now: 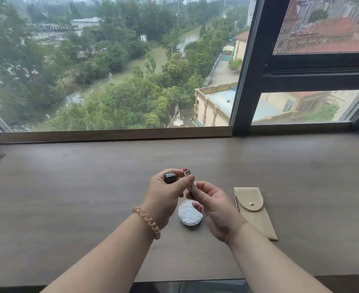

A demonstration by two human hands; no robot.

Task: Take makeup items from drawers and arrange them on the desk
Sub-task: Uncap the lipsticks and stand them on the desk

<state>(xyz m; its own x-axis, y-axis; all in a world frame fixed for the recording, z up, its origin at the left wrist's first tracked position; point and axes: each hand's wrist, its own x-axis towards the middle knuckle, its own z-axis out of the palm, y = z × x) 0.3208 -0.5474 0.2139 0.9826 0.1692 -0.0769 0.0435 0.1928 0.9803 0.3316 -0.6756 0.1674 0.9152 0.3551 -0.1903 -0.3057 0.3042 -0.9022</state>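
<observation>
Above the middle of the brown desk (68, 197), my left hand (163, 197) grips a black lipstick cap (170, 177), its thumb also touching the lipstick tube. My right hand (214, 210) holds the uncapped lipstick (187, 175) upright by its base, silver sleeve and red tip showing. The cap is apart from the tube, just to its left. A round silver compact (188, 216) lies flat on the desk beneath my hands, partly hidden by the right hand. A beige pouch with a snap button (253, 210) lies to the right of the compact.
A slim metal tool (236, 200) lies along the pouch's left edge. A wooden sill strip (111, 135) and large windows back the desk. The desk's front edge (185, 281) runs just under my forearms. A beaded bracelet (148, 220) is on my left wrist.
</observation>
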